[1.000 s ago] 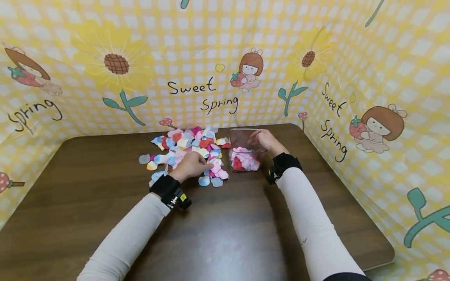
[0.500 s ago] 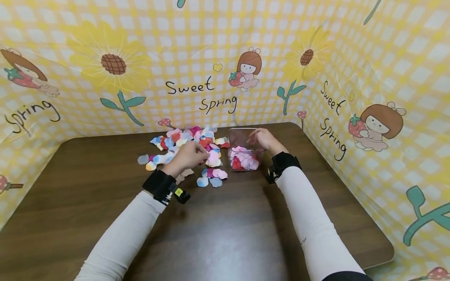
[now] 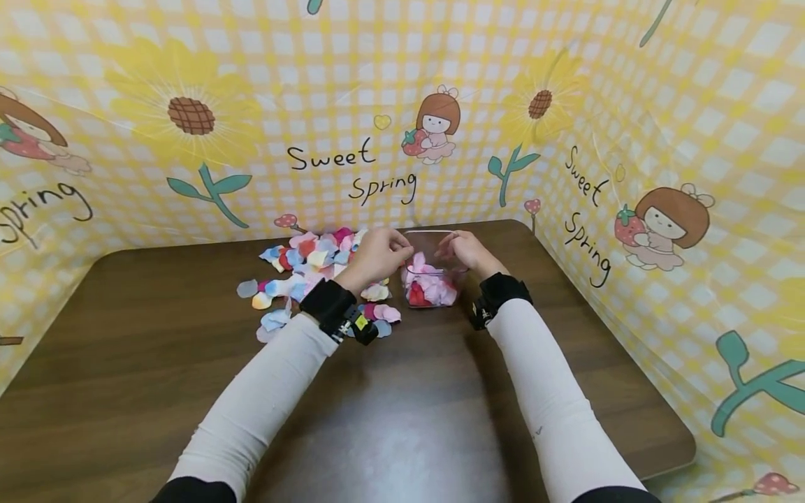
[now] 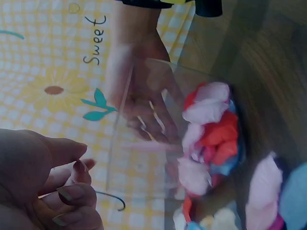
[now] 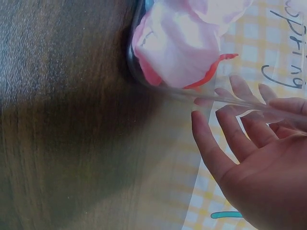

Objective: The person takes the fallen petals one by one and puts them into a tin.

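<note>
Both hands are working around the clear box [image 3: 423, 242]. Box is standing upright on the brown table [image 3: 390, 419], near the far edge, just right of the petal heap [image 3: 311, 269].

Left hand [image 3: 377, 255]: hovering by the box's left rim, partly covering the heap. Fingers are holding a curl; thumb and index tips are sitting together, looking bare in the left wrist view. Rim contact: can't tell.

Right hand [image 3: 467, 253]: hanging just beside the box's right wall. Fingers are standing apart, slightly bent; reflections are showing in the clear wall. Can't tell whether the tips are touching it.

Box petals [image 3: 430, 286] are filling the lower part, mostly pink and red, with some blue showing low down in the left wrist view. A blurred pink streak [image 4: 149, 146] is crossing the box in that same view; can't tell what it is.

Heap is spreading left of the box: pink, blue, white, red, magenta. A small petal cluster [image 3: 383, 313] is lying on the near side, partly hiding behind the left wrist camera [image 3: 365, 328].

Black wristbands [image 3: 328, 305] are wrapping both wrists, over white sleeves [image 3: 562, 391]. Yellow checked cloth [image 3: 283, 91] is hanging behind and to the right, showing sunflowers [image 3: 191, 115] and "Sweet Spring" lettering [image 3: 330, 157].
</note>
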`<state>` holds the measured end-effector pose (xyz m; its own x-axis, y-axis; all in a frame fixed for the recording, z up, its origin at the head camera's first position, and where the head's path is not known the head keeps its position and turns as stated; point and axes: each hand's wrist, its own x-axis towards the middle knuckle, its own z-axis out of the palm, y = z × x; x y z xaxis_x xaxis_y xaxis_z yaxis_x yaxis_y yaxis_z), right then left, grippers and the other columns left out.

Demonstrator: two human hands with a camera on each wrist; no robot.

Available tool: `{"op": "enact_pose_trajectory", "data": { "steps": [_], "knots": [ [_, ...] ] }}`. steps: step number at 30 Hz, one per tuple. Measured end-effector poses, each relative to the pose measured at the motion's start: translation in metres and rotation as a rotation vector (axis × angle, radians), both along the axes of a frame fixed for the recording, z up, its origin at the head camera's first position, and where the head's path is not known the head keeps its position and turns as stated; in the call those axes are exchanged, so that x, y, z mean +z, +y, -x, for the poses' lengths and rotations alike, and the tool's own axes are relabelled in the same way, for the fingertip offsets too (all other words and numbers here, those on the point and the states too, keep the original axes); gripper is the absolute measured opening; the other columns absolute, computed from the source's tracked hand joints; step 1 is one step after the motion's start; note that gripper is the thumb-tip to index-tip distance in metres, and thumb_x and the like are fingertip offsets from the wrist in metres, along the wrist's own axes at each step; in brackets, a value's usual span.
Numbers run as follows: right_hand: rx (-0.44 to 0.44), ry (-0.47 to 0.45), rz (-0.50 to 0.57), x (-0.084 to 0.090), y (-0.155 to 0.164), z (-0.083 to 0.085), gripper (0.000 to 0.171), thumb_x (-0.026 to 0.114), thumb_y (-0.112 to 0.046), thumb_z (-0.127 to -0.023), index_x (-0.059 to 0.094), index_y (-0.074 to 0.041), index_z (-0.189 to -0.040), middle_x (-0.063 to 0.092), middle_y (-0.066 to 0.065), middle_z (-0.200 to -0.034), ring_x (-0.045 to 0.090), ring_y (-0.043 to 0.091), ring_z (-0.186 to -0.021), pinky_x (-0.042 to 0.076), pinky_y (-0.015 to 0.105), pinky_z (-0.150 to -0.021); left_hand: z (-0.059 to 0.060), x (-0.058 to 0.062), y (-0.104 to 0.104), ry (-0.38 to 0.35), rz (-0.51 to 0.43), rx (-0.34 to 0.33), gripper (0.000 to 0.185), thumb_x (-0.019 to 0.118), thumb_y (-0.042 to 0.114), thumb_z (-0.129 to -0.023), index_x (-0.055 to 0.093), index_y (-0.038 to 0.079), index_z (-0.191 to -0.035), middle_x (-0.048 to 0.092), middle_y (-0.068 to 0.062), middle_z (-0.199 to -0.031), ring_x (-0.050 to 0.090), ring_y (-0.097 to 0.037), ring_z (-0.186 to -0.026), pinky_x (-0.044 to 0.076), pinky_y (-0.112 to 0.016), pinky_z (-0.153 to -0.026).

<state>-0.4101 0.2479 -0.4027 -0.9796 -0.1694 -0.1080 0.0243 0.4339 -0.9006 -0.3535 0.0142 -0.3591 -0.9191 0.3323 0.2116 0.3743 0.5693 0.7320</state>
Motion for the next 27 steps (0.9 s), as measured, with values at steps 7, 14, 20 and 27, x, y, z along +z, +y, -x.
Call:
{"op": "enact_pose_trajectory", "data": {
  "steps": [7,14,20,27],
  "knots": [
    [-0.013,0.023,-0.001,0.008,0.001,-0.001,0.045,0.034,0.001,-0.090,0.054,0.011,-0.129,0.063,0.030,-0.130,0.057,0.043,-0.123,0.043,0.058,-0.104,0.001,-0.015,-0.042,0.035,0.144,0.031,0.024,0.070,0.025,-0.098,0.075,0.004,-0.106,0.066,-0.008,-0.088,0.056,-0.021,-0.073,0.042,-0.032,-0.065],
    [-0.004,-0.023,0.013,0.002,-0.002,-0.001,0.045,0.031,0.001,-0.092,0.053,0.010,-0.130,0.062,0.030,-0.131,0.054,0.043,-0.124,0.044,0.060,-0.103,-0.011,-0.043,-0.087,0.038,0.386,0.022,0.027,0.080,0.026,-0.090,0.077,0.005,-0.106,0.065,-0.008,-0.087,0.056,-0.022,-0.075,0.042,-0.033,-0.061],
    [0.002,-0.012,0.013,-0.001,-0.001,-0.002,0.046,0.031,0.003,-0.089,0.053,0.012,-0.129,0.061,0.033,-0.131,0.054,0.046,-0.124,0.043,0.061,-0.104,-0.014,-0.068,-0.086,0.085,0.493,0.011,0.029,0.083,0.032,-0.087,0.078,0.009,-0.103,0.069,-0.005,-0.090,0.059,-0.021,-0.080,0.048,-0.036,-0.066],
    [0.014,0.033,-0.013,0.002,-0.003,-0.002,0.045,0.031,0.003,-0.090,0.053,0.014,-0.128,0.062,0.034,-0.128,0.056,0.045,-0.122,0.041,0.055,-0.107,-0.010,-0.078,-0.072,0.174,0.482,0.030,0.019,0.079,0.030,-0.091,0.076,0.011,-0.089,0.061,-0.001,-0.073,0.057,-0.021,-0.073,0.043,-0.037,-0.061]
  ]
}}
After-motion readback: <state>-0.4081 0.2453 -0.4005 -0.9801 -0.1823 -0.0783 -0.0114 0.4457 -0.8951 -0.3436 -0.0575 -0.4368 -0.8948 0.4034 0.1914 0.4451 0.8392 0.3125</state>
